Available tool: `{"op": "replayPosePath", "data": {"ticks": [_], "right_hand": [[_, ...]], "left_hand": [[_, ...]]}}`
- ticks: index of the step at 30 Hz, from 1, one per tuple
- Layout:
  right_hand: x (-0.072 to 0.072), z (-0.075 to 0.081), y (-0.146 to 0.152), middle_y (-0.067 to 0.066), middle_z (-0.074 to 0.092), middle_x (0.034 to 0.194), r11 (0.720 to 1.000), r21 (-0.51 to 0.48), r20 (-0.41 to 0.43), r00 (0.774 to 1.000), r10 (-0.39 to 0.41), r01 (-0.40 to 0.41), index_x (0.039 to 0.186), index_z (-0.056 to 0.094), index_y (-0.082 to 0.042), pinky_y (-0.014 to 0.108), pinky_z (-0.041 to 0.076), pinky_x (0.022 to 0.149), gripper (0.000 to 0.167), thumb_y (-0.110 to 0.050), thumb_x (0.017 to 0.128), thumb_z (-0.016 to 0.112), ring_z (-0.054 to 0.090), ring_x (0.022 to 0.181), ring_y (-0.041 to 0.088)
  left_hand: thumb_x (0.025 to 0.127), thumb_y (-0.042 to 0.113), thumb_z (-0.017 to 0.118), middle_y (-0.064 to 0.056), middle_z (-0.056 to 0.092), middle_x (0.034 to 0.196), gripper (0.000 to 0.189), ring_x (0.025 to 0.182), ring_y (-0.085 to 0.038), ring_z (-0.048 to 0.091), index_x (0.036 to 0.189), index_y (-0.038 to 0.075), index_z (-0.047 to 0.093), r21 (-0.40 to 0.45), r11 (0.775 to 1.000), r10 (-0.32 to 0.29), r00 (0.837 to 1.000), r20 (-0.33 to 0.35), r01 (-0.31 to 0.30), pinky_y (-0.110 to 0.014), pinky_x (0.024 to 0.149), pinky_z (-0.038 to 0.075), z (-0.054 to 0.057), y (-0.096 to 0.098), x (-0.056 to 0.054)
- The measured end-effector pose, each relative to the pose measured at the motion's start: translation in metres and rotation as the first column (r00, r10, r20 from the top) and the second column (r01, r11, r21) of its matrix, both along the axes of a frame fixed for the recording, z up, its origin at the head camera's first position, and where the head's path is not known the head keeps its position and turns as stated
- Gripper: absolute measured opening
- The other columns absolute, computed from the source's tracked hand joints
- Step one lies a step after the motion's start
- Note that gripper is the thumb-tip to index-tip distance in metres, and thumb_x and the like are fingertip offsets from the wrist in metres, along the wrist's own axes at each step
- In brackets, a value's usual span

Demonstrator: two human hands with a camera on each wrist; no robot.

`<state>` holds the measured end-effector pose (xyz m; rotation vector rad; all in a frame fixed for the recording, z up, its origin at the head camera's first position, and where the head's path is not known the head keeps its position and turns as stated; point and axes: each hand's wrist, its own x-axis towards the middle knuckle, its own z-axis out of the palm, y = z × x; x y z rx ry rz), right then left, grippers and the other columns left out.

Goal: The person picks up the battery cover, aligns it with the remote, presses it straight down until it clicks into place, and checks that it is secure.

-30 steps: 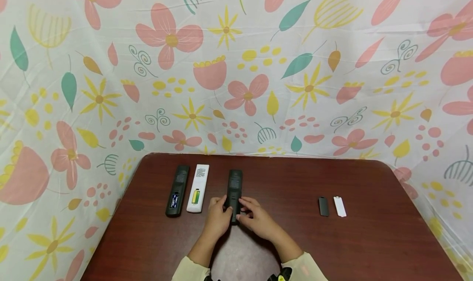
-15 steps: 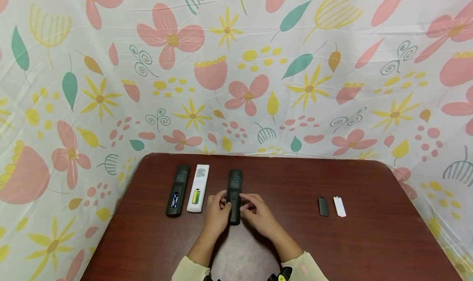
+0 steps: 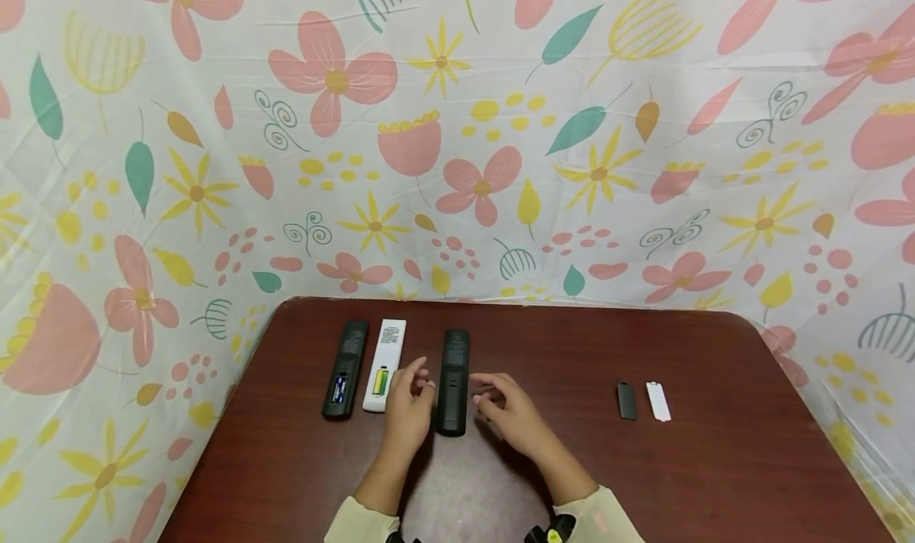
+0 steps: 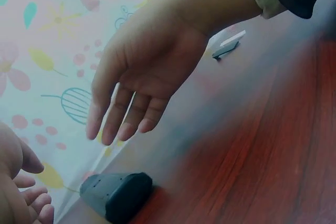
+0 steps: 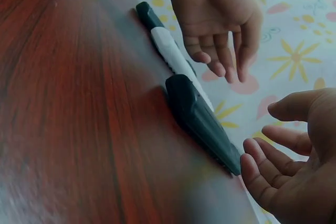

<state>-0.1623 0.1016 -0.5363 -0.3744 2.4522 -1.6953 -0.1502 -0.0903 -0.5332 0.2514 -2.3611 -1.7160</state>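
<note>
A black remote control (image 3: 453, 384) lies back side up on the table between the two hands, its back dark all over with no batteries showing. To its left, my left hand (image 3: 410, 412) is raised with loosely bent fingers, apart from the remote. My right hand (image 3: 511, 420) hovers off the remote's right side, fingers relaxed and holding nothing; the right wrist view shows this hand (image 5: 299, 156) with a gap to the black remote (image 5: 202, 124). Behind the left fingers lies a white remote control (image 3: 384, 364) with a yellow-green battery exposed. Further left, another black remote control (image 3: 345, 371) shows blue batteries.
A dark battery cover (image 3: 626, 401) and a white battery cover (image 3: 658, 401) lie side by side on the right of the brown table (image 3: 543, 352). A flower-printed cloth (image 3: 457, 170) hangs behind the table and along both sides.
Both hands have let go of the middle black remote and moved apart, the left hand up and leftward, the right slightly rightward. The remote stays on the table.
</note>
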Motion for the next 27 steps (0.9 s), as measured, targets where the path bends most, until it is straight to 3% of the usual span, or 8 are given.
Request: {"op": "replayPosePath", "data": {"ticks": [11,17,22,27], "right_hand": [[-0.001,0.005,0.013,0.016,0.06,0.127,0.999,-0.031,-0.01,1.0,-0.012,0.012,0.135,0.062,-0.004,0.026,0.053,0.088,0.039,-0.007,0.097,0.066,0.065,0.109,0.029],[-0.002,0.006,0.021,0.017,0.06,0.125,1.0,0.016,-0.031,0.999,-0.018,0.018,0.135,0.062,-0.005,0.024,0.052,0.086,0.038,-0.011,0.097,0.067,0.064,0.107,0.024],[-0.002,0.008,0.031,0.017,0.06,0.126,0.998,0.048,-0.033,0.999,-0.031,0.033,0.135,0.062,-0.006,0.023,0.052,0.085,0.039,-0.013,0.098,0.067,0.063,0.107,0.022],[-0.002,0.01,0.041,0.017,0.059,0.127,0.996,0.065,-0.03,0.998,-0.05,0.052,0.136,0.061,-0.007,0.024,0.052,0.085,0.039,-0.014,0.098,0.066,0.063,0.108,0.023]], "left_hand": [[0.095,0.002,0.061,-0.011,0.064,0.121,0.043,0.113,-0.027,0.063,0.137,0.009,0.062,0.001,1.0,0.013,1.0,-0.02,-0.013,-0.026,0.088,0.05,0.003,-0.015,-0.002],[0.096,0.003,0.061,-0.014,0.064,0.126,0.043,0.119,-0.03,0.063,0.139,0.011,0.061,0.027,1.0,0.017,1.0,-0.021,-0.016,-0.025,0.091,0.05,0.004,-0.022,-0.001],[0.094,0.005,0.063,-0.01,0.065,0.126,0.043,0.115,-0.028,0.062,0.137,0.012,0.063,-0.017,0.998,0.059,0.998,-0.027,-0.059,-0.023,0.087,0.049,0.005,-0.028,-0.001],[0.095,0.007,0.064,-0.011,0.063,0.13,0.043,0.12,-0.029,0.06,0.137,0.009,0.062,-0.052,0.996,0.075,0.997,-0.015,-0.075,-0.029,0.088,0.05,0.005,-0.035,-0.001]]}}
